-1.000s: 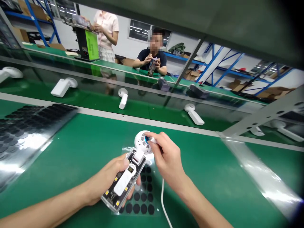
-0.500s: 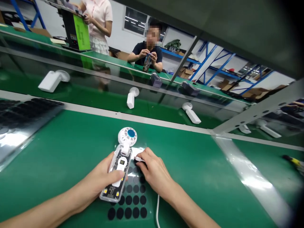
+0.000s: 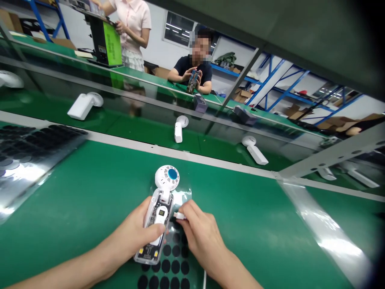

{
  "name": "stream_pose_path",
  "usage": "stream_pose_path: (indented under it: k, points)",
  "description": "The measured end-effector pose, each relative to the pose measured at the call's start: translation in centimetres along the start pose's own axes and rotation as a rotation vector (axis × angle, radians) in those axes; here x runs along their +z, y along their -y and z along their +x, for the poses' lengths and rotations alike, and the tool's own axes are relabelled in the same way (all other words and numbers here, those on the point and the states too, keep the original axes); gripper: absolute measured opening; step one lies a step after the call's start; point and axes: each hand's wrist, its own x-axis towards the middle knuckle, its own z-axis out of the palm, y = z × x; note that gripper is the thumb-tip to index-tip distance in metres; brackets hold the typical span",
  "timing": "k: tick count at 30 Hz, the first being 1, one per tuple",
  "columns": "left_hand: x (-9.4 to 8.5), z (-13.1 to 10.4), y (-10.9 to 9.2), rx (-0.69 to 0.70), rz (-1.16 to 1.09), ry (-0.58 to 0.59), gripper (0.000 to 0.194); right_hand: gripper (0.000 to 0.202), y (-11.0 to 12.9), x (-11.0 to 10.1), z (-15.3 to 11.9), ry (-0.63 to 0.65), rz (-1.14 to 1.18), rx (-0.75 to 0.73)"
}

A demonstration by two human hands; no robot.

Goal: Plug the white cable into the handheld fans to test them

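Both hands work low over the green worktop (image 3: 90, 192). Left hand (image 3: 135, 237) wraps the clear handle of the handheld fan (image 3: 159, 216), thumb across its front; right hand (image 3: 198, 233) pinches a white plug (image 3: 179, 216) at the handle's side, cable (image 3: 205, 277) trailing back. Beneath lies a sheet of black round pads (image 3: 173, 265). Light, rigid plastic, probably slick; the exposed board looks delicate, so the handle's sides seem safest. Beyond, white fans (image 3: 84, 105) ride the conveyor.

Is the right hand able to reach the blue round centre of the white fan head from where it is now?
Probably yes: the right hand lies beside the handle, and nothing covers the blue round centre just beyond it.
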Motion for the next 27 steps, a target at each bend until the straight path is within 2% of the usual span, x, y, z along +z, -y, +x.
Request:
stream_pose_path:
  k: [2, 4, 7, 9, 16, 27]
  points:
    - [-0.1, 0.0, -0.1, 0.009, -0.053, 0.028, 0.033, 0.018, 0.2, -0.2, -0.5, -0.068, 0.052, -0.031]
    - [-0.3, -0.1, -0.1, 0.035, -0.059, 0.072, 0.034, 0.016, 0.7, -0.9, -0.5, -0.108, 0.196, 0.038]
    - [-0.6, -0.2, -0.2, 0.076, -0.004, 0.130, 0.043, 0.015, 2.0, -2.2, 0.4, -0.069, 0.438, 0.183]
    - [-0.8, -0.3, -0.1, 0.101, 0.003, 0.158, 0.048, 0.015, 3.0, -2.6, 1.1, -0.034, 0.515, 0.188]
    - [-1.0, -0.3, 0.4, 0.110, -0.092, 0.203, 0.049, 0.016, 4.5, -2.2, 1.6, -0.064, 0.378, 0.046]
    - [-1.0, -0.5, -0.6, 0.101, -0.064, 0.217, 0.048, 0.015, 4.9, -2.0, 1.7, -0.033, 0.318, 0.096]
